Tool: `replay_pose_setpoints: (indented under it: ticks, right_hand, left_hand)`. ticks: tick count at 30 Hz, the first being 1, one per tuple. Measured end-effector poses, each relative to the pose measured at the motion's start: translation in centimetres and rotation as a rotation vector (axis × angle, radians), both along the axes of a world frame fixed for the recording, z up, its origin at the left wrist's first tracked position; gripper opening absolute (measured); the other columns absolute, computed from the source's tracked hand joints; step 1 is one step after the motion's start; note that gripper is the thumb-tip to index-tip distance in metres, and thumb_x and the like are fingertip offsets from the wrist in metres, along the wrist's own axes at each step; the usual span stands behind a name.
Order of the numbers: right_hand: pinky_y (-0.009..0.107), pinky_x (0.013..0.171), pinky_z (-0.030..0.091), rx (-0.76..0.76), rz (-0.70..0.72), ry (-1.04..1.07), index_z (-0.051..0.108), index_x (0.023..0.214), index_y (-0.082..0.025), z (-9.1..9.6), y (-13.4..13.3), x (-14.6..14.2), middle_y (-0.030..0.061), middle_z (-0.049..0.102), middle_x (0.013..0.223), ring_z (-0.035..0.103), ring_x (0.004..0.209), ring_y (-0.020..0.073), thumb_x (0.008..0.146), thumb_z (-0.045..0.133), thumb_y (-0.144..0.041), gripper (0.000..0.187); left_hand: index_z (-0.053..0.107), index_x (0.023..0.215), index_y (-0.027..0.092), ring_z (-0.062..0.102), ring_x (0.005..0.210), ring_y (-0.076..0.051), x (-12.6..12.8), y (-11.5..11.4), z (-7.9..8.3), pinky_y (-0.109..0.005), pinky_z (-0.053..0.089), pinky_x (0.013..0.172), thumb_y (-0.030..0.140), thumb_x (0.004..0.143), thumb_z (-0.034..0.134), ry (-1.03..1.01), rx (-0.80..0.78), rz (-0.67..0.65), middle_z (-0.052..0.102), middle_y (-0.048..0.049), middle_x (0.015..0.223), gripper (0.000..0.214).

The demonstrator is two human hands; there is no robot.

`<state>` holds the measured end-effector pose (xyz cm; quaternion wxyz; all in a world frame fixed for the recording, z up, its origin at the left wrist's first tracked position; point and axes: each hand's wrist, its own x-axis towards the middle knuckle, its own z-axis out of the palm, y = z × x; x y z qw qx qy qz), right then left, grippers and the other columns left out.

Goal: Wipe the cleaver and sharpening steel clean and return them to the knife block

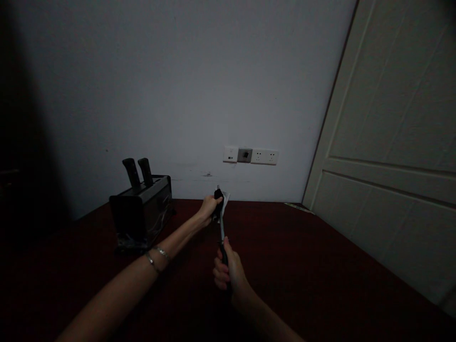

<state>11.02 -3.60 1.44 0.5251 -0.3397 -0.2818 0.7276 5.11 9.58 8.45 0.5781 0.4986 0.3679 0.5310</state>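
My right hand (230, 270) is closed around the black handle of a slim knife (222, 230), its narrow blade pointing away from me. Farther out, my left hand (209, 208) grips a dark and pale cloth (226, 197) at the blade's far part. The cloth looks folded about the blade, though the dim light hides the exact contact. A small metallic tip shows just above the left fingers. To the left stands a knife block (142, 211) with black ends and shiny sides. Two black handles (138, 172) stick up from its top.
The dark red table (278, 256) runs back to a pale wall (199, 85) with a row of sockets (251, 156). A light panelled door (388, 133) borders the right side. A thin flat strip (299, 208) lies by the far right edge.
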Motion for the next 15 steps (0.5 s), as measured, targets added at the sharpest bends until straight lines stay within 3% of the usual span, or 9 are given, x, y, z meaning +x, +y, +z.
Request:
replay_pose_setpoints:
  ticks: [7, 12, 15]
  right_hand:
    - [0.016, 0.02, 0.019, -0.038, 0.029, -0.007, 0.035, 0.051, -0.021, -0.3, -0.8, -0.5, -0.011, 0.027, 0.025, 0.019, 0.02, 0.0043, 0.076, 0.032, -0.071, 0.055]
    - [0.016, 0.019, 0.022, 0.04, 0.073, -0.013, 0.037, 0.054, -0.022, -0.6, -1.3, -0.7, -0.0123, 0.029, 0.026, 0.02, 0.02, 0.0039, 0.06, 0.045, -0.078, 0.057]
    - [0.015, 0.019, 0.023, 0.151, 0.105, 0.043, 0.038, 0.056, -0.022, -0.2, -1.4, -0.3, -0.0131, 0.03, 0.027, 0.02, 0.02, 0.0032, 0.052, 0.053, -0.078, 0.058]
  left_hand:
    - [0.051, 0.056, 0.013, 0.043, 0.034, -0.009, -1.0, 2.6, 2.0, -0.019, 0.029, 0.038, 0.011, 0.066, 0.064, -0.096, -0.041, 0.051, 0.047, 0.0023, 0.039, 0.016]
    - [0.054, 0.065, 0.011, 0.048, 0.039, -0.008, -2.8, 3.2, 3.8, -0.019, 0.036, 0.042, 0.011, 0.074, 0.054, -0.312, -0.046, 0.027, 0.054, 0.0012, 0.046, 0.01]
    - [0.053, 0.063, 0.012, 0.05, 0.042, -0.007, -4.2, 2.9, 3.9, -0.018, 0.041, 0.047, 0.01, 0.079, 0.046, -0.447, -0.087, -0.027, 0.055, 0.0015, 0.048, 0.017]
